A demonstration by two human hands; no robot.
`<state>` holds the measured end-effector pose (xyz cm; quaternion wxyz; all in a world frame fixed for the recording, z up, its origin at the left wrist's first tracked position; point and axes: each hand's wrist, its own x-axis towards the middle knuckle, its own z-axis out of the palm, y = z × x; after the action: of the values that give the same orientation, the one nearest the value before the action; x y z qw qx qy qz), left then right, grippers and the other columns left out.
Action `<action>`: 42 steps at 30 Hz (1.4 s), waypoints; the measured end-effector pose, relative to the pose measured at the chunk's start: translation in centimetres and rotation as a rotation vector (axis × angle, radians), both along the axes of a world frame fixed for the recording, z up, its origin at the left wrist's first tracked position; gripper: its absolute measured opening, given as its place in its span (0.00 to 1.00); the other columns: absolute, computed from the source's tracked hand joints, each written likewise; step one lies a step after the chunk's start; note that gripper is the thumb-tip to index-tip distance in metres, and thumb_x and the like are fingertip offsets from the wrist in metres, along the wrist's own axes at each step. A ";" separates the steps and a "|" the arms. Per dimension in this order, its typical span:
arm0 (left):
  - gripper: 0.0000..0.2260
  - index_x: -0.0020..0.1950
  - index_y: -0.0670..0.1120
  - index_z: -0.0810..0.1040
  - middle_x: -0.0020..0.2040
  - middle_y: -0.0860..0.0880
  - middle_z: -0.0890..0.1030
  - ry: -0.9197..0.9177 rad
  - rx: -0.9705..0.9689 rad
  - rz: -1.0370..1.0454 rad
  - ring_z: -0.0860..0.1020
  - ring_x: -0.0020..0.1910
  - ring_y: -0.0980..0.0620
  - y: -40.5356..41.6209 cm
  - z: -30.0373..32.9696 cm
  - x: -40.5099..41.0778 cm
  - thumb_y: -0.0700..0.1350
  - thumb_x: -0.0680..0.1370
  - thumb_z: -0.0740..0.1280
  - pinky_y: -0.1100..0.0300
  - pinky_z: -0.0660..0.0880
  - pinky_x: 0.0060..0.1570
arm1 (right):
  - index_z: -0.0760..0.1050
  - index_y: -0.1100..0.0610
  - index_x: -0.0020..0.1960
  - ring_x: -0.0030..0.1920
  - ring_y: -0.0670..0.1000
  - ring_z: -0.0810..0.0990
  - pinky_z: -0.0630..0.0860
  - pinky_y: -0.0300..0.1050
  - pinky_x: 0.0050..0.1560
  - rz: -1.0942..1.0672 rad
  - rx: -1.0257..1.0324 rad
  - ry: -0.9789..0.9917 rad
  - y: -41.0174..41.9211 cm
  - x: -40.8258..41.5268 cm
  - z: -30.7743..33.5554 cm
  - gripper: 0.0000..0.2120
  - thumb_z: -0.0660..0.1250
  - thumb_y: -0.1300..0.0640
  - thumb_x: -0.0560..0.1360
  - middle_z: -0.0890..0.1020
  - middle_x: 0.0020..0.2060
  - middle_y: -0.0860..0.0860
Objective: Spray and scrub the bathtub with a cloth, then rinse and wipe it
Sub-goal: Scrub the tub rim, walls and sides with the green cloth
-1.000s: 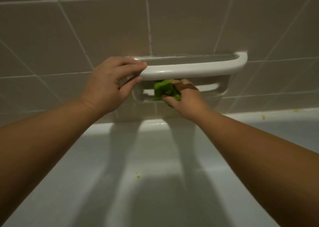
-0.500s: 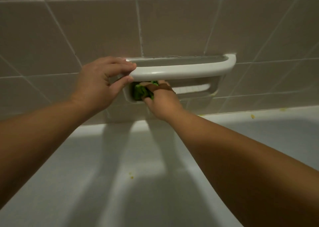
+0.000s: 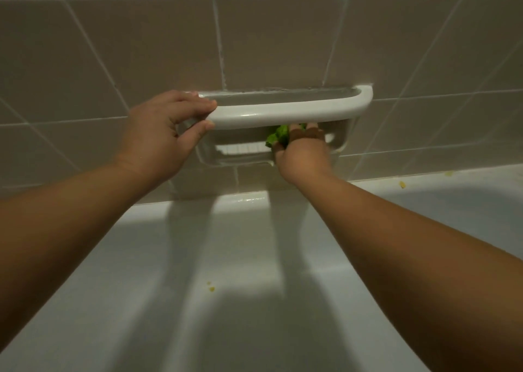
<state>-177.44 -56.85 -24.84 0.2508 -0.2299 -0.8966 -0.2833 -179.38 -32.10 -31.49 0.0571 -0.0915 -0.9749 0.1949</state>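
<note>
**Soap dish, tub rim and what rests on them**

A white ceramic soap dish [image 3: 283,111] with a grab bar across its front is set into the beige tiled wall [image 3: 141,46]. In its recess, below the bar, lies a bunched green cloth [image 3: 278,135] (partly hidden by fingers). Below the dish runs the white bathtub [image 3: 240,258]; small yellow specks [image 3: 210,288] lie on its slope, more on the rim right of the dish.

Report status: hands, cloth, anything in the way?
Left hand grips the grab bar. Right hand holds the green cloth in the soap dish recess. Yellow specks on the bathtub.
</note>
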 end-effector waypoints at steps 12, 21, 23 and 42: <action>0.13 0.64 0.48 0.84 0.60 0.46 0.83 0.003 -0.036 0.035 0.79 0.64 0.49 0.9 -0.1 0.2 0.46 0.79 0.74 0.66 0.68 0.68 | 0.67 0.43 0.77 0.73 0.62 0.63 0.66 0.57 0.74 0.391 -0.061 -0.060 -6.6 0.6 0.2 0.25 0.65 0.48 0.81 0.60 0.76 0.57; 0.12 0.63 0.47 0.84 0.54 0.59 0.79 0.011 -0.014 0.032 0.78 0.62 0.54 1.1 0.1 0.6 0.46 0.79 0.74 0.74 0.64 0.67 | 0.67 0.49 0.76 0.70 0.64 0.70 0.69 0.57 0.73 0.170 0.053 -0.070 5.3 1.1 0.5 0.27 0.63 0.39 0.81 0.63 0.75 0.59; 0.12 0.63 0.48 0.84 0.54 0.56 0.81 -0.003 -0.012 0.039 0.78 0.63 0.53 1.1 0.0 0.6 0.45 0.79 0.74 0.74 0.64 0.67 | 0.65 0.50 0.77 0.69 0.66 0.70 0.70 0.58 0.72 0.138 0.097 -0.084 6.2 1.1 0.5 0.28 0.61 0.39 0.82 0.62 0.75 0.60; 0.14 0.65 0.50 0.83 0.61 0.47 0.82 -0.055 -0.013 0.065 0.78 0.65 0.51 1.3 0.0 0.5 0.46 0.80 0.72 0.67 0.66 0.67 | 0.68 0.47 0.74 0.70 0.62 0.69 0.69 0.58 0.71 0.381 0.043 -0.121 -2.1 1.1 1.1 0.20 0.62 0.47 0.83 0.64 0.73 0.58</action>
<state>-176.97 -55.53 -24.85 0.2335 -0.1946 -0.9120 -0.2754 -178.29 -34.22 -30.42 -0.0375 0.0842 -0.9802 0.1755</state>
